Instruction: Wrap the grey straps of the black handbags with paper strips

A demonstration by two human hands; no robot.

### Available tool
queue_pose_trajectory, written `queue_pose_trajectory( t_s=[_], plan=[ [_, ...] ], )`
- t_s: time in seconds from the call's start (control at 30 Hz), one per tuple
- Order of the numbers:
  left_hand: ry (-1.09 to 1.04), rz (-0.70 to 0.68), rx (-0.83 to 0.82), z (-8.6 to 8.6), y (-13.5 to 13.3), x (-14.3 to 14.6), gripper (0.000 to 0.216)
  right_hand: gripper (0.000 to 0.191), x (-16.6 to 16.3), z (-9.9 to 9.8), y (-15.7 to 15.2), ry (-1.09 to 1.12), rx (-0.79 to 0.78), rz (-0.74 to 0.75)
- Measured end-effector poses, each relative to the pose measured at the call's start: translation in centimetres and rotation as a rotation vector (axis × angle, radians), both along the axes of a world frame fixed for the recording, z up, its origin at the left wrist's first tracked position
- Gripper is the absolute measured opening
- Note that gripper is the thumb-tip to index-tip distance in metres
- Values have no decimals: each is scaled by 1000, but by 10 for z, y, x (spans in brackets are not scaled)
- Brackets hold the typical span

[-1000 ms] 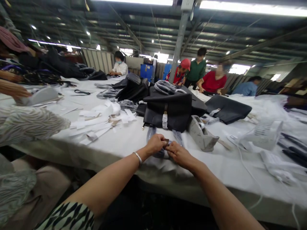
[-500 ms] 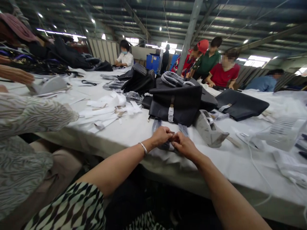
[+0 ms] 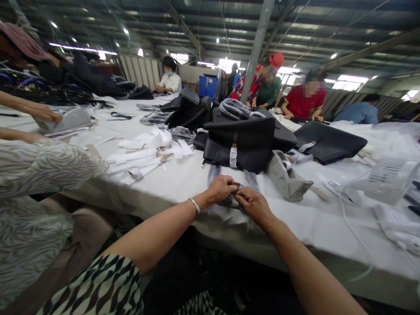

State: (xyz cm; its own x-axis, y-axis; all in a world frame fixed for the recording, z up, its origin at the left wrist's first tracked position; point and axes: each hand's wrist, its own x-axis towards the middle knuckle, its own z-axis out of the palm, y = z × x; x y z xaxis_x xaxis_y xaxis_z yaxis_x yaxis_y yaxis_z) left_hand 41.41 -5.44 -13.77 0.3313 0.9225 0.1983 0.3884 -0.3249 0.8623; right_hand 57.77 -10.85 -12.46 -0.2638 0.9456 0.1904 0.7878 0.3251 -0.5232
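Note:
My left hand (image 3: 220, 188) and my right hand (image 3: 252, 204) meet at the near edge of the white table (image 3: 183, 183). Both pinch the wrapped handle strap (image 3: 231, 200) of a black handbag (image 3: 239, 142), which stands upright just behind them. Fingers of both hands are curled tight on the strap, with a small brown piece between the fingertips. A silver bracelet sits on my left wrist. The strap's two ends (image 3: 212, 173) run from my hands back to the bag.
A grey tape dispenser (image 3: 286, 177) stands right of the bag. White paper scraps (image 3: 147, 153) lie left. More black bags (image 3: 328, 142) and a white fan (image 3: 383, 179) sit farther off. A co-worker's patterned sleeve (image 3: 42, 166) is at left; other people work across the table.
My hands have stayed on the strap, fingers shifting slightly. The view moved a little, and the people across the table changed position.

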Motion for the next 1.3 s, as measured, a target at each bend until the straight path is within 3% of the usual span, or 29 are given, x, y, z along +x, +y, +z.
queue_pose_trajectory(
  t_s=[0.17, 0.33, 0.4, 0.67, 0.97, 1.1, 1.3],
  plan=[
    [68, 9, 109, 6, -11, 1, 11, 19, 4, -4, 5, 54, 22, -9],
    [81, 4, 151, 6, -17, 0, 10, 18, 17, -3, 1, 179, -3, 206],
    [77, 12, 154, 4, -17, 0, 10, 20, 19, -3, -2, 213, -14, 225],
    [66, -82, 201, 7, -26, -5, 11, 15, 18, -8, -7, 207, 29, 182],
    [74, -144, 303, -1, -36, -10, 14, 16, 13, -1, -5, 234, -65, 55],
    [210, -244, 436, -2, -38, -15, 18, 17, 12, 1, -5, 199, -97, 8],
    [324, -255, 617, -5, -41, -21, 21, 17, 12, 3, -5, 189, -115, 6]
  ],
)
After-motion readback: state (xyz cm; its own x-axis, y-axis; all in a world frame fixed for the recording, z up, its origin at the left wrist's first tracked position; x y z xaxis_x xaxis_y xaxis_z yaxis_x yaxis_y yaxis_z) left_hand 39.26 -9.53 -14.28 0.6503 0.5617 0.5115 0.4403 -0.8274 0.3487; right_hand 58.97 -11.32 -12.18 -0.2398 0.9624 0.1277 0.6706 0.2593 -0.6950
